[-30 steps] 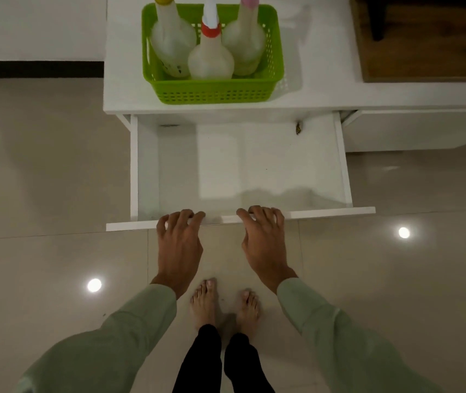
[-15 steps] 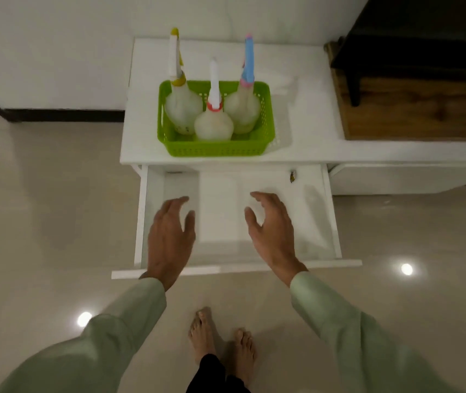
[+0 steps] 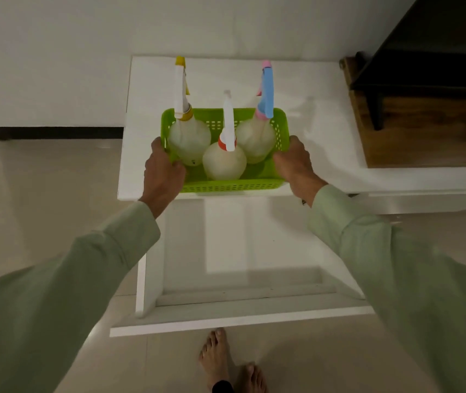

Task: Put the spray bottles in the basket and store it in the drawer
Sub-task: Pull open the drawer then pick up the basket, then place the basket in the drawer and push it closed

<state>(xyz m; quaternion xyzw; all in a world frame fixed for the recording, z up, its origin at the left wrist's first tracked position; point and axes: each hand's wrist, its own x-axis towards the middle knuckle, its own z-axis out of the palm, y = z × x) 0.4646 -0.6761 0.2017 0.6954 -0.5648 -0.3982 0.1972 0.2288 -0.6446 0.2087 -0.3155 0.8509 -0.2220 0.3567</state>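
A green perforated basket stands on the white cabinet top, near its front edge. Three pale spray bottles stand upright in it: one with a yellow collar on the left, one with a red collar in front, one with a blue and pink sprayer on the right. My left hand grips the basket's left end and my right hand grips its right end. Below, the white drawer is pulled fully out with nothing inside.
A dark wooden bench or table stands to the right on the cabinet run. The white wall is behind the cabinet. My bare feet stand on the glossy tiled floor just in front of the drawer's front panel.
Both hands left the drawer front, rose over the open drawer and closed on the two ends of the basket. The view tilted up.
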